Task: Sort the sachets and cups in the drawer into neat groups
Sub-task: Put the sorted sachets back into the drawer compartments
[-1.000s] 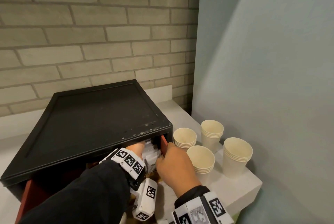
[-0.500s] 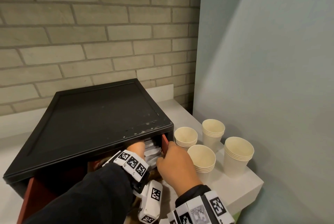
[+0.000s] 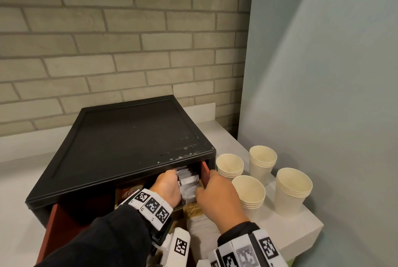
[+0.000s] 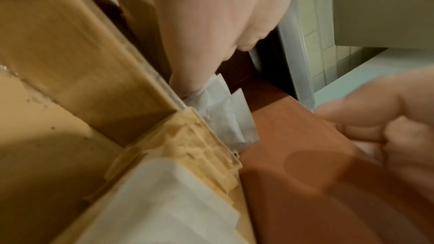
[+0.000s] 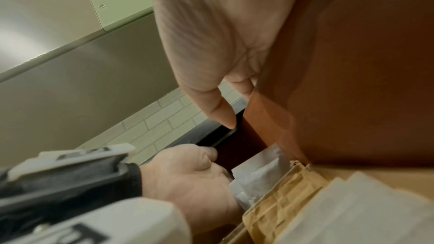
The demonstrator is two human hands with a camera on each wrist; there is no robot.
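Observation:
A red drawer [image 3: 55,223] stands pulled out of a black box [image 3: 129,148]. At its right rear, upright white sachets [image 3: 187,180] sit between my hands. My left hand [image 3: 172,177] is curled against their left side, and its fingertips [image 4: 187,86] pinch the tops of the white sachets [image 4: 223,116]. My right hand [image 3: 212,177] grips the drawer's red right wall [image 5: 340,81], fingers curled over its edge and thumb [image 5: 220,110] pointing along it. Several stacks of cream paper cups [image 3: 249,191] stand on the white counter to the right.
Brown sachets [image 3: 192,210] and flat white ones [image 3: 202,225] fill the compartments nearer me. A red-and-white packet [image 3: 129,191] lies further left in the drawer. A brick wall is behind the box, a pale wall close on the right. The counter edge [image 3: 310,234] is just past the cups.
Both hands have stayed at the drawer's right rear compartment. The left hand has shifted slightly along the white sachets, which now stand more upright between the hands.

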